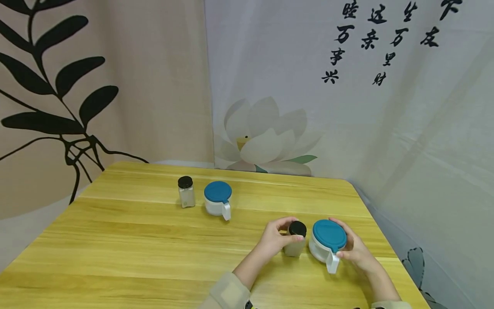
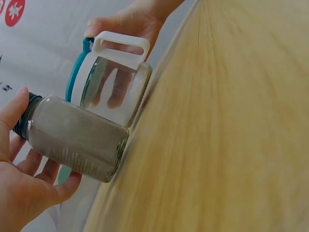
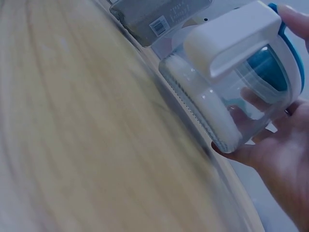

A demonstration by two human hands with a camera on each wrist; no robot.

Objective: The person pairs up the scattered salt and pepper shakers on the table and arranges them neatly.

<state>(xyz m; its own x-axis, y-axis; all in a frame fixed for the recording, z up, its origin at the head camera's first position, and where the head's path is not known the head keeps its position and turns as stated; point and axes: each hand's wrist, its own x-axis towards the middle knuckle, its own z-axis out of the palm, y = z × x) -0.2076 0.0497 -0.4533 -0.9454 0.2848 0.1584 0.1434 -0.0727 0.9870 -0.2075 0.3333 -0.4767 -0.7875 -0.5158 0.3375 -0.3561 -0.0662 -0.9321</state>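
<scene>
Left hand (image 1: 275, 237) grips a black-capped bottle (image 1: 295, 247); right hand (image 1: 358, 249) holds a blue-lidded jar (image 1: 327, 240). Risk: the 2 may knock together if either hand drifts inward.

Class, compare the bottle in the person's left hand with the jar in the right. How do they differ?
The bottle has a black lid; the jar has a blue lid.
The jar has a white handle; the bottle has none.
The bottle is narrower than the jar.
Both are lidded and held: the bottle by the left hand, the jar by the right hand.
</scene>
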